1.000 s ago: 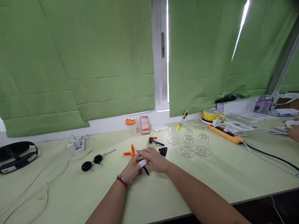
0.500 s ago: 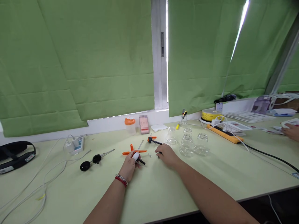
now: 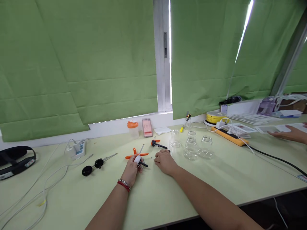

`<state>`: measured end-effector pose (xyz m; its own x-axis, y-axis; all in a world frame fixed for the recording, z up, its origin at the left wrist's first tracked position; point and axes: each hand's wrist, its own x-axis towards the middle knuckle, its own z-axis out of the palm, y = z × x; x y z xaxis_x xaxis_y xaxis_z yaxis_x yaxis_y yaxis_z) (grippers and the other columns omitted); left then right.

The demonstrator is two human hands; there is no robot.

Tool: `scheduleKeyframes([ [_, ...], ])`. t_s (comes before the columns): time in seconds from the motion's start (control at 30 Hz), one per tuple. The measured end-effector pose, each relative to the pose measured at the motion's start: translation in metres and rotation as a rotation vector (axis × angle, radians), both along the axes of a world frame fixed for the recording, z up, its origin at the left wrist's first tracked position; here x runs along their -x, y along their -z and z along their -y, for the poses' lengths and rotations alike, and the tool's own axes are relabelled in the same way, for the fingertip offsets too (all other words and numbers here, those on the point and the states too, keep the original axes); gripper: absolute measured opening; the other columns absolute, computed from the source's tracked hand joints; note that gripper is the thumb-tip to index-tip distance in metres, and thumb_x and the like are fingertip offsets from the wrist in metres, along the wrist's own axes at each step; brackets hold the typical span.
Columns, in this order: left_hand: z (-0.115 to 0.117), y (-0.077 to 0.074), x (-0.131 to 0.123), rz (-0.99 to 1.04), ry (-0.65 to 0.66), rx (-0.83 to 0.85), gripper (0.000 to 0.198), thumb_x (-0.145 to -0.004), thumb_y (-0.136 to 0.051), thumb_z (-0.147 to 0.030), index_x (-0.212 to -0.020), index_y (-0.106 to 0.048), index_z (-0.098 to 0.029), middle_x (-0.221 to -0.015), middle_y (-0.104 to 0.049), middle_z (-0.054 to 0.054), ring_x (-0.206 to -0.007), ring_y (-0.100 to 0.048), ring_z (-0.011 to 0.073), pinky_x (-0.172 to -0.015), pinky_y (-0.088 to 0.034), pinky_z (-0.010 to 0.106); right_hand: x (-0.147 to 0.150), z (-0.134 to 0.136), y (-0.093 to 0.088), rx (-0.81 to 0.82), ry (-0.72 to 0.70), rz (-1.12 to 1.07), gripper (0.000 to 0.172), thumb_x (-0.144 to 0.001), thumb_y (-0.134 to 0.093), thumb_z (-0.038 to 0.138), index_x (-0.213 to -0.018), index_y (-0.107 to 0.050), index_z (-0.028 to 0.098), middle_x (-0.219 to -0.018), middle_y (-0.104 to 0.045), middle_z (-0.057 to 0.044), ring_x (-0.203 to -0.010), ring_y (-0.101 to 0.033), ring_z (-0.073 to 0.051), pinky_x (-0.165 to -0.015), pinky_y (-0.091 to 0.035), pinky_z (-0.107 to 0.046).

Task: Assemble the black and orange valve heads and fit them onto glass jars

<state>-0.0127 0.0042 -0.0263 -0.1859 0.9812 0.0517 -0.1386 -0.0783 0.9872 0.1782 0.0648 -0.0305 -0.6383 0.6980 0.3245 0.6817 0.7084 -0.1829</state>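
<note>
My left hand (image 3: pixel 131 168), with a white bandage on one finger and a red bracelet at the wrist, is closed on a thin black-handled tool (image 3: pixel 143 164) lying among orange parts (image 3: pixel 134 155) on the pale green table (image 3: pixel 168 191). A metal rod (image 3: pixel 141 148) sticks up from that cluster. My right hand (image 3: pixel 164 160) rests just to the right, fingers curled down at the table by a tiny part; what it pinches is not visible. A second orange-and-black tool (image 3: pixel 157 144) lies just beyond it.
Several clear glass jars (image 3: pixel 192 147) stand right of my hands. An orange-lidded cup (image 3: pixel 133 128), a black two-knob tool (image 3: pixel 92 166), a white adapter with cables (image 3: pixel 76 149), a black headset (image 3: pixel 14 159), an orange power strip (image 3: pixel 227 135). Another person's hand (image 3: pixel 290 134) at far right.
My right hand left my left hand, reached right toward the black pieces, then drew back a little toward the middle. My left hand stayed on the tool.
</note>
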Motion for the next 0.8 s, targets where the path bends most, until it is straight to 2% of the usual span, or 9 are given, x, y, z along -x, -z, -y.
scheduleKeyframes([
  [0.33,0.002,-0.004,-0.001,-0.011,-0.021,0.018,0.03,-0.077,-0.061,-0.041,-0.095,-0.053,-0.019,-0.072,-0.056,-0.002,-0.05,-0.046,0.01,-0.041,-0.038,0.022,-0.005,0.003,-0.005,0.051,0.016,-0.046,0.017,-0.085,-0.056,0.022,-0.084,-0.073,0.022,-0.097,-0.068,-0.004,-0.101,-0.051,-0.022,-0.09,-0.029,-0.037],
  [0.43,0.003,-0.006,-0.001,0.005,-0.045,0.016,0.031,-0.075,-0.062,-0.041,-0.093,-0.053,-0.018,-0.071,-0.056,-0.002,-0.05,-0.046,0.0093,-0.041,-0.038,0.021,-0.011,0.001,-0.009,0.068,0.141,-0.127,0.018,-0.086,-0.053,0.019,-0.091,-0.071,0.02,-0.101,-0.067,-0.006,-0.101,-0.054,-0.022,-0.088,-0.033,-0.034],
  [0.53,0.005,-0.009,-0.001,0.004,-0.071,0.018,0.031,-0.074,-0.064,-0.042,-0.091,-0.054,-0.017,-0.071,-0.056,-0.002,-0.05,-0.047,0.0091,-0.042,-0.038,0.021,-0.021,-0.003,-0.013,0.138,0.375,-0.229,0.024,-0.089,-0.044,0.017,-0.09,-0.068,0.018,-0.1,-0.066,-0.008,-0.091,-0.058,-0.02,-0.075,-0.039,-0.029],
  [0.6,0.005,-0.009,-0.002,-0.001,-0.073,0.022,0.031,-0.074,-0.064,-0.043,-0.09,-0.054,-0.018,-0.071,-0.057,-0.002,-0.049,-0.047,0.009,-0.042,-0.038,0.021,-0.028,-0.006,-0.014,0.225,0.508,-0.261,0.021,-0.088,-0.045,0.018,-0.087,-0.066,0.019,-0.099,-0.066,-0.009,-0.086,-0.06,-0.019,-0.066,-0.039,-0.027],
  [0.7,0.005,-0.009,-0.001,-0.007,-0.066,0.02,0.032,-0.074,-0.064,-0.044,-0.089,-0.054,-0.017,-0.07,-0.057,-0.002,-0.048,-0.047,0.0086,-0.041,-0.038,0.022,-0.034,-0.01,-0.012,0.31,0.591,-0.258,0.012,-0.085,-0.052,0.022,-0.084,-0.064,0.019,-0.092,-0.067,-0.009,-0.081,-0.062,-0.02,-0.059,-0.038,-0.026],
  [0.8,0.004,-0.007,0.0,-0.017,-0.06,0.017,0.033,-0.075,-0.063,-0.044,-0.09,-0.054,-0.017,-0.071,-0.057,-0.002,-0.048,-0.046,0.0083,-0.041,-0.038,0.021,-0.037,-0.012,-0.009,0.355,0.617,-0.247,0.014,-0.084,-0.055,0.03,-0.081,-0.063,0.019,-0.087,-0.068,-0.008,-0.076,-0.064,-0.02,-0.056,-0.038,-0.026],
])
